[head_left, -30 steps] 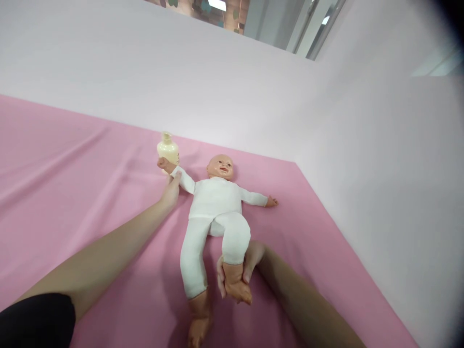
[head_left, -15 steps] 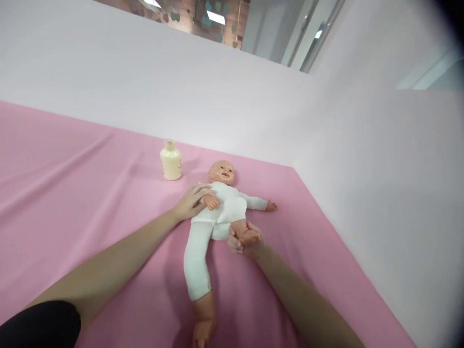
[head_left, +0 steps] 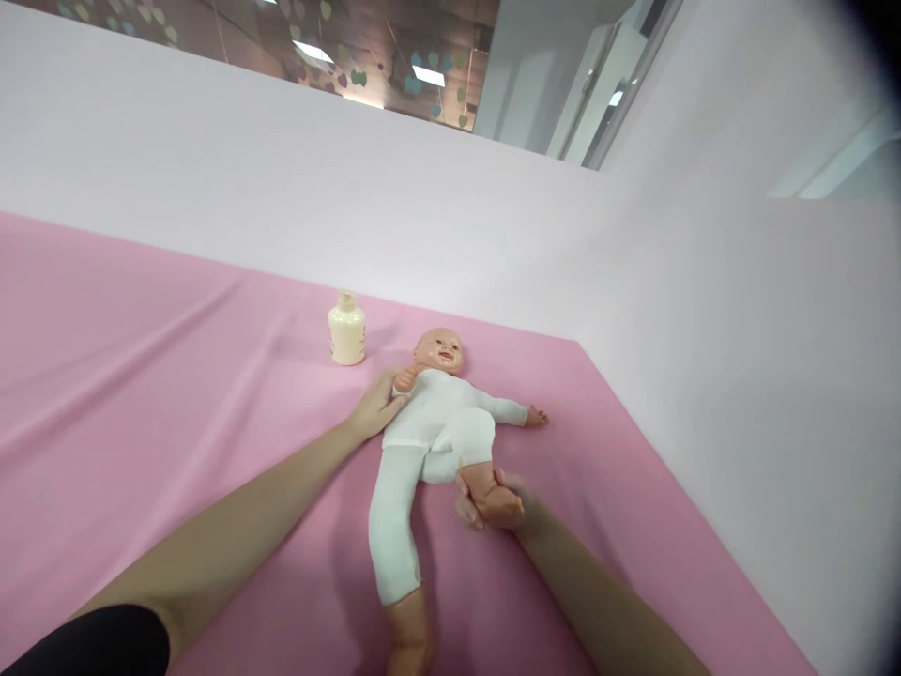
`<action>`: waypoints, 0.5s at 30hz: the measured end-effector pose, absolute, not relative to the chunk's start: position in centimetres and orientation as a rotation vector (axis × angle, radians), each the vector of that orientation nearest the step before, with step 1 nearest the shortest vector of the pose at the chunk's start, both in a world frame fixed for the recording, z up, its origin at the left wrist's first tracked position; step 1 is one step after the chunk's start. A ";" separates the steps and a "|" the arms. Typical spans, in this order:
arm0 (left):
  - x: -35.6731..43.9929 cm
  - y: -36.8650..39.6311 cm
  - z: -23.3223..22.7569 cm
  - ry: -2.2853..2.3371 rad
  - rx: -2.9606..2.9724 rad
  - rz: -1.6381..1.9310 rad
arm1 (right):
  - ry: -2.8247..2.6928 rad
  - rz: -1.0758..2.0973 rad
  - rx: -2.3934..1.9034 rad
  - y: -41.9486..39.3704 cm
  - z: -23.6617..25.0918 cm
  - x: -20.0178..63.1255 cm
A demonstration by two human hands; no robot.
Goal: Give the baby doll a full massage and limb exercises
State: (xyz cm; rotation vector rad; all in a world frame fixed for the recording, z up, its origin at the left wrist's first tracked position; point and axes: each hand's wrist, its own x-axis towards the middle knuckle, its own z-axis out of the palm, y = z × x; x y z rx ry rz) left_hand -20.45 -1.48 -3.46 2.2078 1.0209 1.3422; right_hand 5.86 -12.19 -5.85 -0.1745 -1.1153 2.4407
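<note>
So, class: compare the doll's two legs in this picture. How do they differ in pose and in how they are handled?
The doll's bent leg is folded with its knee towards the chest; the straight leg lies stretched out on the pink sheet. The right hand grips the bent leg's foot; no hand touches the straight leg. Both wear white leggings and have bare feet.

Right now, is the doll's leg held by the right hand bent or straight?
Bent. The right hand grips the foot of the doll, its knee folded up toward the belly; the other leg lies straight on the pink sheet.
</note>
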 end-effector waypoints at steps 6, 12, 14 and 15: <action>-20.7 0.0 -4.6 1.072 1.586 1.559 | -1.580 2.813 0.077 -12.1 -5.3 4.6; -21.2 1.1 -4.6 1.129 1.340 1.677 | -1.956 2.863 0.189 -11.9 -2.7 2.9; -21.3 1.1 -4.5 1.144 1.307 1.672 | -1.930 2.936 0.192 -12.0 -3.0 2.9; -21.2 1.0 -4.4 1.143 1.297 1.658 | -1.896 2.962 0.206 -12.0 -3.2 2.9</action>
